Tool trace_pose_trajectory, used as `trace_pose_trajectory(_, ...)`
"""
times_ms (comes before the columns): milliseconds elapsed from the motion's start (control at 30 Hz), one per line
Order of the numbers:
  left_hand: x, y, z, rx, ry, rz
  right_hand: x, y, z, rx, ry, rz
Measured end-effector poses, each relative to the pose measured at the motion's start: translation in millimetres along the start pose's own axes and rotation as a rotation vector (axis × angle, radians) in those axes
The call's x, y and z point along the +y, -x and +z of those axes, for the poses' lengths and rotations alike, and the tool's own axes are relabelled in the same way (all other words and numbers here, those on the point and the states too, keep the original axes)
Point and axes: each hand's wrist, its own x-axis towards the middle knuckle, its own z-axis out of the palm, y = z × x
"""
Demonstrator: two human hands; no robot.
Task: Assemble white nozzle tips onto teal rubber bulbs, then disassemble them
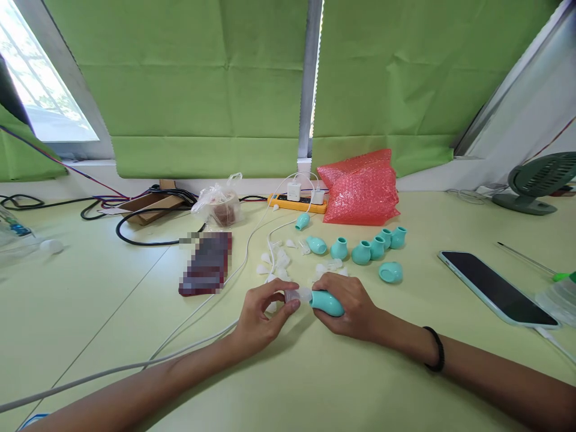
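Between finger and thumb of my left hand [267, 309] is a small translucent plastic nozzle [293, 295], lying sideways. My right hand [348, 303] wraps round a teal squeeze bulb [327, 303], its open neck turned left. The nozzle's right end meets or nearly meets the bulb's neck; whether it sits inside I cannot tell. Just beyond my hands lie loose translucent plastic pieces [281, 259]. Behind my right hand several more teal bulbs [361, 252] stand or lie on the table, one bulb [390, 272] on its side nearest me.
A white cable [193, 348] runs across the table under my left arm. A dark red phone [206, 264] lies left, a mint-edged phone [495, 287] right. At the back are a yellow power strip [310, 206], a red bubble-wrap bag [362, 192] and a fan [537, 180].
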Motion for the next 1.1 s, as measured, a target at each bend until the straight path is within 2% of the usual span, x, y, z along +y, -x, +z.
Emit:
trace_pose_trajectory(300,0,1,0.3,-0.043,0.030,0.001,3,0,1,-0.059,-0.016,0.049)
trace_pose_trajectory(567,-1,0,0.4,-0.126,0.091,-0.108,6,2,-2,-0.093,0.214,-0.122)
trace_pose_trajectory(700,-1,1,1.9,-0.112,0.069,-0.130,4,2,1,-0.084,0.118,-0.040)
trace_pose_trajectory(800,-1,3,2.6,-0.108,-0.056,-0.036,0,0,2,-0.126,-0.067,0.097)
trace_pose_trajectory(933,1,5,2.3,-0.095,-0.203,0.225,-6,-6,-3,-0.188,-0.244,0.266)
trace_pose_trajectory(1000,2,6,2.1,-0.095,-0.225,0.321,-7,-9,-6,-0.254,-0.323,0.346)
trace_pose_trajectory(1100,1,7,1.8,-0.115,-0.253,0.386,-6,-14,-11,-0.400,-0.437,0.435)
